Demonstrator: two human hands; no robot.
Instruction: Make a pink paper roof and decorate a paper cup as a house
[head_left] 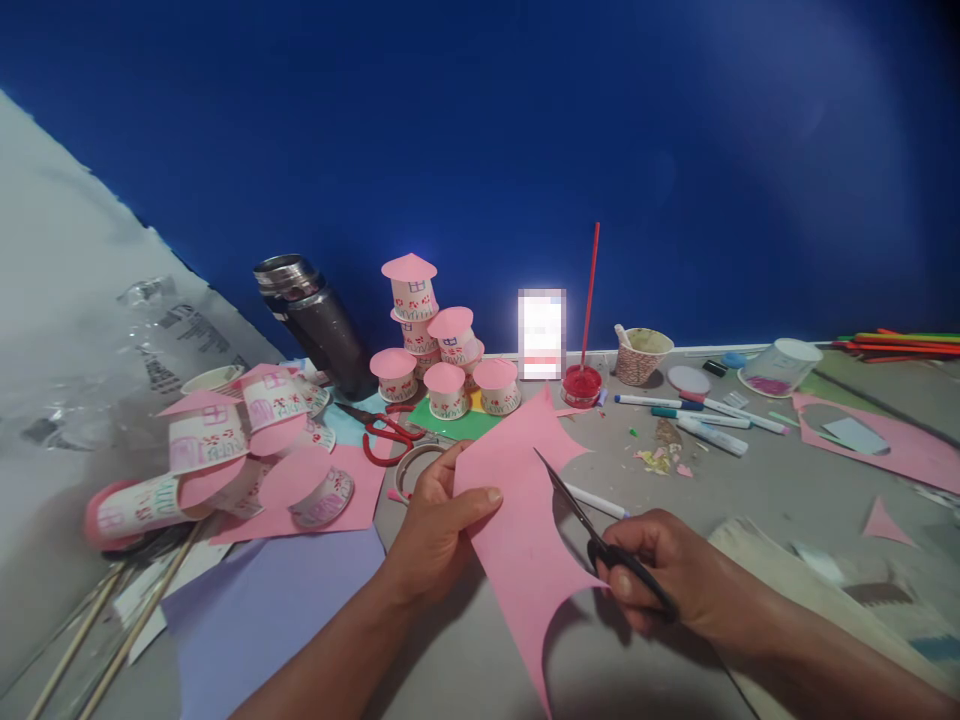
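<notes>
My left hand (442, 525) pinches the left edge of a pink paper sheet (525, 530), thumb on top, and holds it just above the table. My right hand (660, 575) is closed round the handles of black scissors (581, 515). Their blades lie over the sheet's right edge, pointing up and to the left. The sheet has curved cut-outs along its right side.
Behind stands a stack of paper-cup houses (439, 345) with pink roofs, and more lie tumbled at left (225, 450). Red scissors (386, 435), a tape roll (416, 465), a steel flask (315, 320), a red paint pot (581, 385) and markers (705, 415) are scattered about. Lilac paper (262, 610) lies nearer me.
</notes>
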